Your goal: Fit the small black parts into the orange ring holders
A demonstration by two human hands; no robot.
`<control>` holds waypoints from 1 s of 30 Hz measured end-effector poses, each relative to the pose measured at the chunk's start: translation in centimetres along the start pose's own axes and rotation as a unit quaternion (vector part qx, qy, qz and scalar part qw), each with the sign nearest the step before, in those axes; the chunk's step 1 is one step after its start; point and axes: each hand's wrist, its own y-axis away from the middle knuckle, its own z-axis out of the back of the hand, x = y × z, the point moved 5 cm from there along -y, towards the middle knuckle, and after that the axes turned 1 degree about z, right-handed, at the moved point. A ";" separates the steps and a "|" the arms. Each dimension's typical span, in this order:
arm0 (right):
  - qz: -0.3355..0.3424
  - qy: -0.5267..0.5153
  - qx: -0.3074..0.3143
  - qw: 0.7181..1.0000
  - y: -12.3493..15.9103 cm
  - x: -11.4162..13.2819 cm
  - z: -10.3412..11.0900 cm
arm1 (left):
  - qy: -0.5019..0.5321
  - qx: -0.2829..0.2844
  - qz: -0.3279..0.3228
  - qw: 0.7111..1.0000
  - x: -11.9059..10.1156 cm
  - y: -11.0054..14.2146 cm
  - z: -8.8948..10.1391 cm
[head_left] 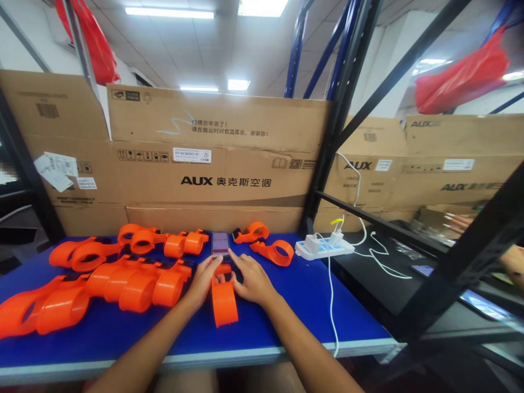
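Near the middle of the blue desk [295,311], the left hand [204,278] and right hand [252,277] share a narrow grip on an orange tape dispenser [225,305], with a phone [220,240] just beyond on the far side, a cluster of similar dispensers [137,292] to the left and two more [268,253] to the right.

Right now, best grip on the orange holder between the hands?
Probably its broad ring, coming from the near side. The ring points toward the wearer, and its curved outer wall is uncovered; the left hand and right hand crowd the far end, by the phone.
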 end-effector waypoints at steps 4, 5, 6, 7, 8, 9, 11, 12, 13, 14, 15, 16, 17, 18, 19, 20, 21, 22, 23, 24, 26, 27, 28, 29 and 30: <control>-0.007 0.024 -0.016 1.000 0.1 0.0 -0.6 | -0.023 0.002 0.005 1.000 0.0 0.1 0.0; -0.009 0.025 -0.018 0.999 0.1 0.0 -0.8 | -0.025 0.005 0.004 1.000 -0.1 0.1 -0.1; -0.009 0.024 -0.019 0.999 0.1 0.1 -0.9 | -0.025 0.008 0.002 1.000 -0.3 0.2 -0.2; -0.009 0.022 -0.018 1.000 0.2 0.1 -1.0 | -0.022 0.011 -0.002 1.000 -0.5 0.3 -0.3; -0.009 0.019 -0.017 1.000 0.2 0.2 -1.2 | -0.020 0.014 -0.006 1.000 -0.7 0.5 -0.4; -0.009 0.016 -0.016 1.000 0.2 0.2 -1.2 | -0.018 0.016 -0.010 1.000 -0.8 0.5 -0.4; -0.006 0.010 -0.017 1.000 0.3 0.4 -1.4 | -0.022 0.022 -0.018 0.999 -1.0 0.6 -0.5; -0.004 0.007 -0.019 1.000 0.3 0.4 -1.4 | -0.027 0.024 -0.020 0.999 -1.0 0.6 -0.5; -0.001 0.004 -0.021 1.000 0.3 0.4 -1.4 | -0.033 0.024 -0.022 0.999 -1.0 0.6 -0.5; 0.002 0.000 -0.021 1.000 0.3 0.4 -1.5 | -0.038 0.024 -0.023 0.999 -0.9 0.5 -0.4; 0.005 -0.003 -0.020 1.000 0.3 0.5 -1.5 | -0.039 0.023 -0.022 0.999 -0.8 0.4 -0.3; 0.006 -0.005 -0.019 1.000 0.3 0.4 -1.5 | -0.039 0.022 -0.020 0.999 -0.7 0.3 -0.2; 0.006 -0.006 -0.016 1.000 0.3 0.4 -1.6 | -0.037 0.022 -0.019 0.999 -0.6 0.2 -0.1; 0.006 -0.007 -0.013 1.000 0.3 0.4 -1.6 | -0.034 0.023 -0.017 0.999 -0.6 0.1 -0.1; 0.005 -0.007 -0.011 1.000 0.3 0.4 -1.6 | -0.030 0.022 -0.017 0.999 -0.5 0.1 -0.1; 0.004 -0.006 -0.010 1.000 0.3 0.4 -1.6 | -0.027 0.022 -0.017 0.999 -0.5 0.0 0.0; 0.003 -0.006 -0.010 1.000 0.2 0.4 -1.6 | -0.027 0.020 -0.018 0.999 -0.4 -0.1 0.0; 0.002 -0.005 -0.011 1.000 0.2 0.4 -1.6 | -0.028 0.019 -0.019 0.999 -0.4 -0.1 0.1; 0.002 -0.005 -0.012 1.000 0.2 0.5 -1.6 | -0.031 0.019 -0.020 0.999 -0.3 -0.2 0.2; 0.002 -0.004 -0.013 1.000 0.2 0.5 -1.6 | -0.035 0.019 -0.022 0.999 -0.3 -0.3 0.3; 0.005 -0.006 -0.013 1.000 0.2 0.5 -1.6 | -0.040 0.021 -0.025 0.999 -0.2 -0.3 0.4; 0.006 -0.007 -0.014 1.000 0.2 0.5 -1.5 | -0.040 0.021 -0.026 0.999 -0.1 -0.3 0.4; 0.009 -0.009 -0.017 1.000 0.2 0.4 -1.3 | -0.039 0.019 -0.028 0.999 -0.1 -0.4 0.4; 0.012 -0.013 -0.021 1.000 0.2 0.4 -1.1 | -0.036 0.018 -0.029 0.999 -0.1 -0.3 0.5; 0.016 -0.019 -0.028 0.999 0.1 0.3 -0.9 | -0.033 0.017 -0.029 0.999 -0.1 -0.3 0.4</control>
